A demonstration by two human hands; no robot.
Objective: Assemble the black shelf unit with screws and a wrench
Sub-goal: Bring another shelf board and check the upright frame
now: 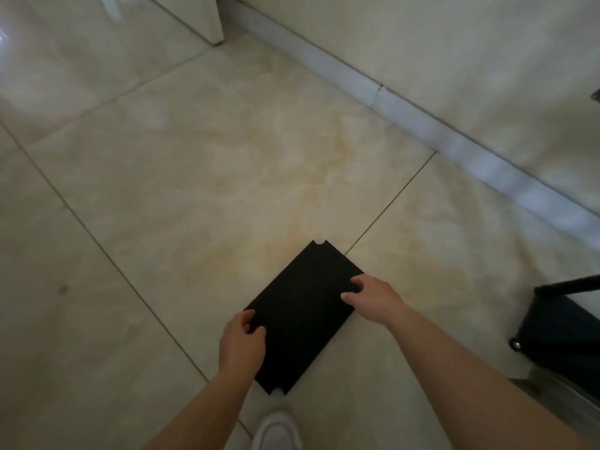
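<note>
both hands grip the black shelf panel, long axis running near-to-far.

1. I see a black shelf panel held between both hands — a flat rectangle with a small rounded notch at its far and near corners.
2. My left hand grips its left edge, thumb on top.
3. My right hand holds the right edge, fingers curled onto the surface.
4. Beneath the hands lies a pale tiled floor — a white shoe shows near my left forearm, a dark wheeled case well to the right.
</note>
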